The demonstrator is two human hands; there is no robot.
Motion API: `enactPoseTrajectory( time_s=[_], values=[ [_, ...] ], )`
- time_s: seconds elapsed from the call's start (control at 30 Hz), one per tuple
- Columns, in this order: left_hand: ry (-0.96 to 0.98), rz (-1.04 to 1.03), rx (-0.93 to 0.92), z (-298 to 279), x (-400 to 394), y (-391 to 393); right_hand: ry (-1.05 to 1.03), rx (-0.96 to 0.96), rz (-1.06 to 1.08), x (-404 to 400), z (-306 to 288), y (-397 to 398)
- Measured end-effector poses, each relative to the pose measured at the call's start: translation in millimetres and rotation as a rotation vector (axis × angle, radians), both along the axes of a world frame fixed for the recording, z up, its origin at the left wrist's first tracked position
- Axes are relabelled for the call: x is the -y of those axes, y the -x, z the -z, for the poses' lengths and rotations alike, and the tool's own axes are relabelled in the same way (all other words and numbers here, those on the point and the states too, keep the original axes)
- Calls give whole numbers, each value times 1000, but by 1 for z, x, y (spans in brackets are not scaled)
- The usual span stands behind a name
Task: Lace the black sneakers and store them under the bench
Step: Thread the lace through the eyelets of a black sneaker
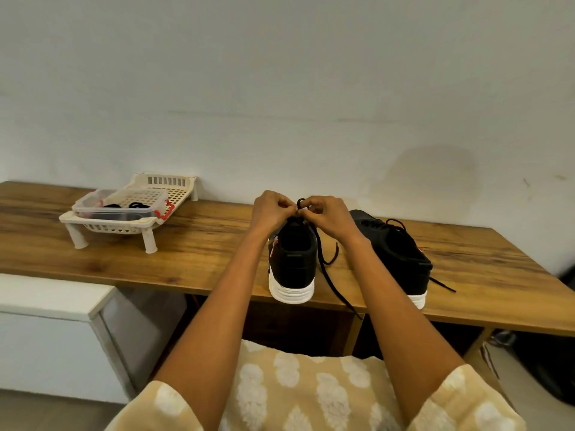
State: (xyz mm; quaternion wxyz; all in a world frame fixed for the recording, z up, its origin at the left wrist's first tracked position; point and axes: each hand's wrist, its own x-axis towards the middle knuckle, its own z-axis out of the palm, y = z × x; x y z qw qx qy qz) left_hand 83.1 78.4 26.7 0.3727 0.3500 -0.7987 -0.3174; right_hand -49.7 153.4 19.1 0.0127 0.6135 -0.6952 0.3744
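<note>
Far left of the hands, a cream slatted rack [174,194] carrying a clear lidded box [121,208] stands on the wooden bench [199,259]. Left hand [272,209] and right hand [326,214], nearly touching, each pinch the black lace [326,269] above the near sneaker [292,262]. Just right of the right hand lies the second sneaker [395,253], touching neither hand.

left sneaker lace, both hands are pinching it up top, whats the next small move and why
Probably draw the lace snug through the top eyelets. The left hand and right hand both pinch it above the left sneaker, with a small loop standing between the fingers, while a long tail hangs slack over the bench edge. The right sneaker also has loose ends, so it looks unfinished.
</note>
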Motion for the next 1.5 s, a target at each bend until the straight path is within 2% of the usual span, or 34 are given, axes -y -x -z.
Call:
enactPoseTrajectory(
  time_s=[0.17, 0.33, 0.47, 0.53, 0.6, 0.7, 0.83, 0.93, 1.03, 1.13, 1.4, 1.47, 1.5],
  values=[
    [-33, -32, -1, 1, -4, 4, 84, -5, 98, 1, 6, -8],
    [-365, 32, -158, 6, -1, 5, 154, 272, 174, 2, 9, -17],
    [-473, 109, -101, 2, -5, 3, 124, 409, 188, 1, 13, -16],
    [-428, 132, 8, -2, -8, 3, 88, 410, 169, 2, 10, -16],
    [-367, 124, 79, -3, -9, 3, 51, 309, 153, 1, 6, -15],
    [-356, 129, 20, 0, -8, 6, 52, 328, 104, 0, 5, -10],
    [-51, 38, -14, 1, -6, 5, 74, 314, 113, 2, 9, -4],
    [18, 0, -78, 1, -4, 1, 85, 217, 108, 3, 7, -8],
    [-137, -21, -166, 1, -3, -1, 95, 119, 105, 6, 3, -14],
    [-388, -23, -334, -2, 1, -1, 98, 48, 86, 16, 0, -18],
    [-888, 124, -611, -6, 13, -6, 100, 11, 83, 31, 0, -18],
    [-896, 130, -610, -3, 12, -5, 105, 47, 87, 30, 0, -17],
    [-830, 122, -548, -2, 11, -4, 108, 81, 92, 29, 1, -16]
  ],
)
